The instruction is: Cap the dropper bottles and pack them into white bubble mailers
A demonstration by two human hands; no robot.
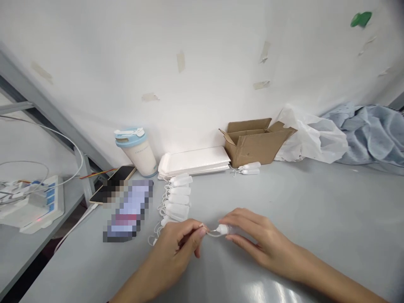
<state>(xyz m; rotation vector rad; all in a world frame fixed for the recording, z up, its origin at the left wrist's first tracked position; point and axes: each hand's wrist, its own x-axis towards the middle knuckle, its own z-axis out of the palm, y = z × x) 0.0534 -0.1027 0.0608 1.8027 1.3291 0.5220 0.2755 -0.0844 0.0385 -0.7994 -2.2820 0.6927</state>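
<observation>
A small bottle (pixel 223 229) with a white top lies under my right hand (pixel 257 237), gripped between thumb and fingers. From its top a thin needle-like tip points left. My left hand (pixel 186 244) pinches the end of a short pale cord or tube that loops from the bottle's top. Beside my left hand, several similar white bottles (pixel 179 198) with looped cords lie in a column. Two more small bottles (pixel 251 168) rest by the cardboard box.
Behind are a cardboard box (pixel 257 147), a stack of white envelopes (pixel 197 160), a lidded cup (pixel 139 155), two phones (pixel 129 210), a plastic bag (pixel 315 136) and blue-grey cloth (pixel 372 134). A power strip (pixel 57 206) sits far left.
</observation>
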